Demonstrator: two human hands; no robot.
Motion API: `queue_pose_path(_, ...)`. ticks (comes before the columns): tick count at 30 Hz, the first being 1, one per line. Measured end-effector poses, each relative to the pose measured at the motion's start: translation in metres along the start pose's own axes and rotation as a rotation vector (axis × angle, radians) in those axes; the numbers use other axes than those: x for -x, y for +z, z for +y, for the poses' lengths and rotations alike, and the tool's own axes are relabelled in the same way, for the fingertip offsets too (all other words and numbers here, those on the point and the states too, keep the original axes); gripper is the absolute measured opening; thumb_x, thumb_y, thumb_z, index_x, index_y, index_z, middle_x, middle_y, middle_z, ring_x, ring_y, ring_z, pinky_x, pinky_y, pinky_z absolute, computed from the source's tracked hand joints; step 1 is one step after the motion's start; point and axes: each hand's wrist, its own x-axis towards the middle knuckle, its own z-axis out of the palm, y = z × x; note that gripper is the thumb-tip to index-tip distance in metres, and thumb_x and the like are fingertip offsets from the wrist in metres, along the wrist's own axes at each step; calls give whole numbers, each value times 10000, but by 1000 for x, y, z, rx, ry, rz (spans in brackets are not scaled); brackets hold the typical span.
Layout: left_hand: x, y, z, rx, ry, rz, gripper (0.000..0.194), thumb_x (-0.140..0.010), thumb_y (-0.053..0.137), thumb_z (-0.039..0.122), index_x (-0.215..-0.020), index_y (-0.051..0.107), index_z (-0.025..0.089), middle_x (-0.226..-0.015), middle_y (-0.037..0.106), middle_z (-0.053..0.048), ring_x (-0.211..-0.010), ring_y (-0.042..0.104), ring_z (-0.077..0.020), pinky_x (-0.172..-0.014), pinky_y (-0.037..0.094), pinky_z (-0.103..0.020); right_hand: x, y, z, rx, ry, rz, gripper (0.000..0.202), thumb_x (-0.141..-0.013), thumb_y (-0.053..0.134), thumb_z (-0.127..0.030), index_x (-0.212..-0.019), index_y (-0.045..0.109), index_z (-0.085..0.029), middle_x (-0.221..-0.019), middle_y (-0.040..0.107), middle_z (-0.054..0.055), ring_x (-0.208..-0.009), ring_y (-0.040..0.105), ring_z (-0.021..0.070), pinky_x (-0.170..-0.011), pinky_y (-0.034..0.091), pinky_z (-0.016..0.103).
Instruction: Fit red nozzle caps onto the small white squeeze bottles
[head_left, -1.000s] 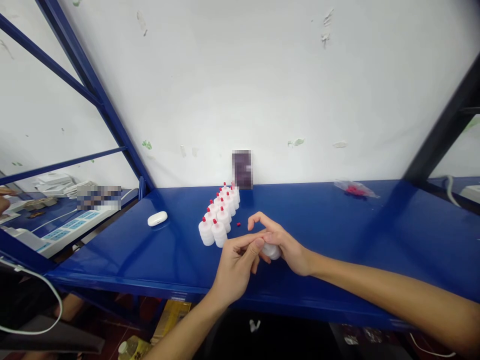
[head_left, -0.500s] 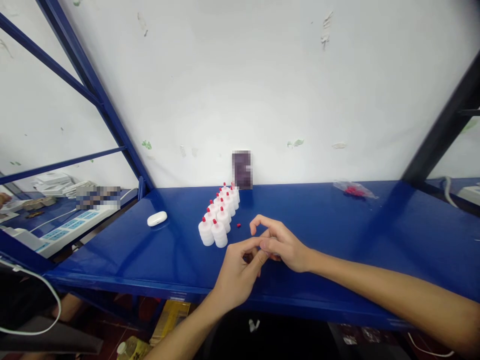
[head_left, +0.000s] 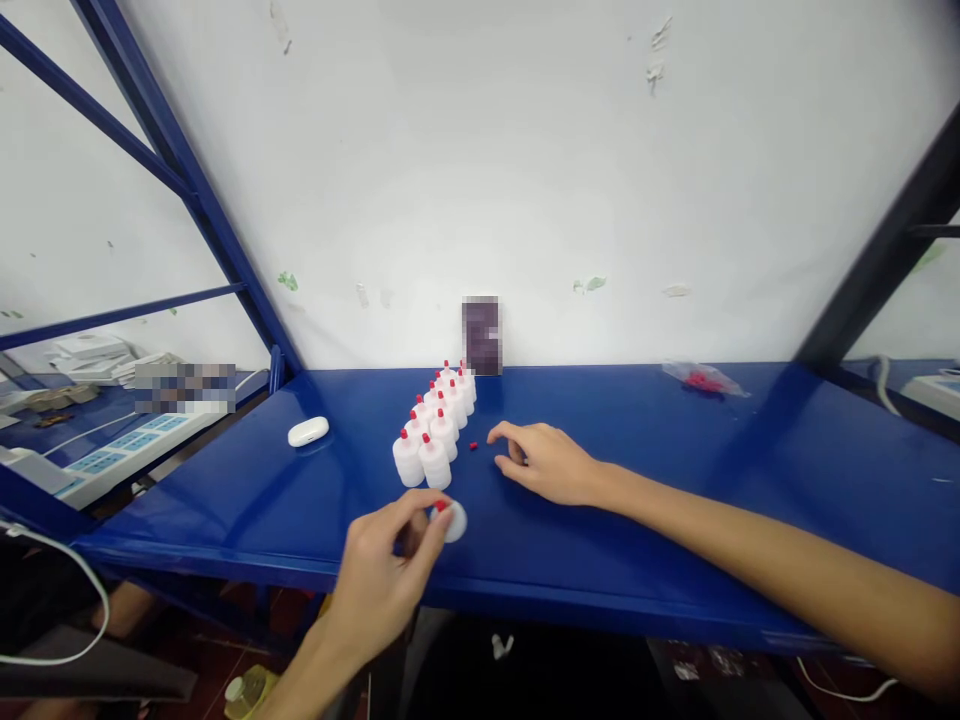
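My left hand [head_left: 386, 560] is closed near the table's front edge, thumb and forefinger pinching the red tip of a small white bottle [head_left: 456, 524]. Only a round, pale part of that bottle shows beyond the fingers. To the right, my right hand [head_left: 547, 462] hovers low over the table with thumb and forefinger apart and nothing between them. Its fingertips are close to a loose red cap [head_left: 473, 446]. Just beyond my left hand, several white bottles [head_left: 434, 466] with red tips stand upright in two rows leading back to the wall.
A clear bag of red caps [head_left: 705, 380] lies at the back right of the blue table [head_left: 637, 420]. A white earbud case [head_left: 308, 432] sits on the left. A blurred dark rectangle [head_left: 481, 335] stands against the wall. Blue frame posts [head_left: 225, 250] rise at the sides.
My hands have come apart. The left has moved left and nearer, bringing the red-tipped bottle into view; the right has shifted slightly left towards the loose cap and opened.
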Motion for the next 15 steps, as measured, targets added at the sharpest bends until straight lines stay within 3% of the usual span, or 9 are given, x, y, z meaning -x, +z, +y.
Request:
queue_pose_path(4, 4, -24, -23, -186, -69, 28, 280, -911, 562, 433, -885, 692, 186, -552, 486, 48, -508, 442, -104, -546, 367, -222, -25, 3, 4, 254, -36, -51, 302, -942, 514, -325, -1208, 619, -228, -901, 685, 55, -763, 615, 195, -619, 368, 276)
queue_pose_path(8, 1, -27, -37, -165, -159, -5, 297, -910, 557, 458, -1014, 656, 199, -618, 513, 44, -556, 474, -116, -571, 391, -227, -39, 9, 1, 317, -101, -92, 228, -954, 518, -317, -1070, 689, -219, -965, 690, 83, -788, 631, 216, -615, 380, 290)
queue_pose_path(11, 7, -30, -42, -78, -215, 48, 318, -905, 574, 441, -1119, 559, 207, -676, 519, 45, -608, 494, -126, -607, 410, -233, -36, 12, 0, 279, -81, -47, 171, -939, 534, -260, -970, 695, -208, -946, 697, 73, -776, 632, 208, -626, 388, 291)
queue_pose_path(13, 15, -33, -39, 14, -224, 69, 241, -916, 563, 422, -1016, 502, 211, -708, 508, 41, -641, 484, -127, -626, 411, -235, -29, 10, -1, 175, -76, -9, 148, -928, 544, -239, -962, 684, -202, -925, 702, 54, -785, 630, 196, -654, 400, 290)
queue_pose_path(15, 24, -34, -30, 116, -219, 3, 238, -942, 523, 410, -860, 410, 218, -725, 475, 37, -645, 439, -119, -620, 395, -231, -19, 5, -4, 16, -77, 11, 131, -922, 561, -249, -938, 679, -194, -900, 707, 34, -775, 622, 173, -681, 412, 284)
